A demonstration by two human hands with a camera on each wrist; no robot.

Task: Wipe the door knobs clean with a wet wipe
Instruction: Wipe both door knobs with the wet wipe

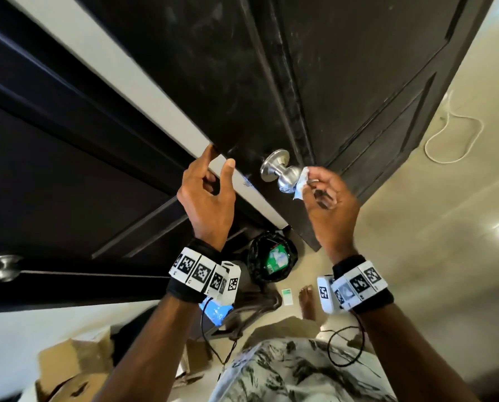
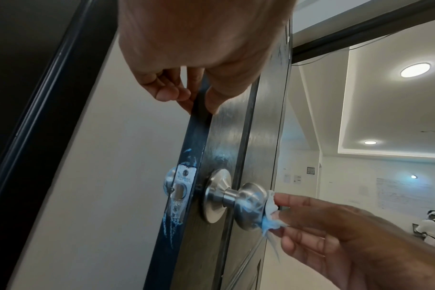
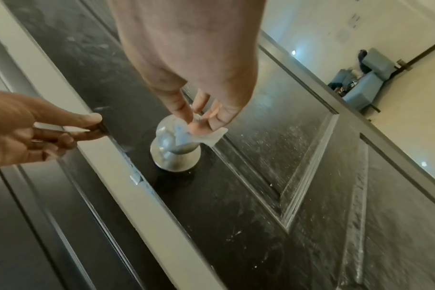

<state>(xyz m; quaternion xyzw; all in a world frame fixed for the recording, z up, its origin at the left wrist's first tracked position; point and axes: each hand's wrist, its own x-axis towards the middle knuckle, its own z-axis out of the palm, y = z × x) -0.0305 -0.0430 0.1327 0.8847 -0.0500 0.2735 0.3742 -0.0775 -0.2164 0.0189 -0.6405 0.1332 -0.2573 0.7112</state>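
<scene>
- Partly hidden: the wet wipe (image 1: 300, 183), crumpled small, white with blue stain, mostly covered by the fingertips (image 3: 186, 115) of the right hand (image 1: 331, 210), which pinch it against the rounded end of the door knob (image 1: 286, 177).
- Hidden too: the fingers of the left hand (image 1: 207, 198) curl round the door edge (image 2: 184, 186); only the thumb (image 1: 228, 169) shows on the near face of the door (image 1: 271, 82).
- Cut off: a second knob (image 1: 6, 266) at far left, dim, on another dark door.
- Hard to make out: blue smears on the latch plate (image 2: 184, 184) and on the knob; their substance cannot be told.
- Around, on the floor below: one black bin (image 1: 271, 256) holding a green packet, one small green-and-white card (image 1: 286, 297), cardboard boxes (image 1: 74, 367) at near left, one white cord (image 1: 451, 134) looped at far right, one bare foot (image 1: 307, 303).
- Count: two hands, two knobs, one wipe.
</scene>
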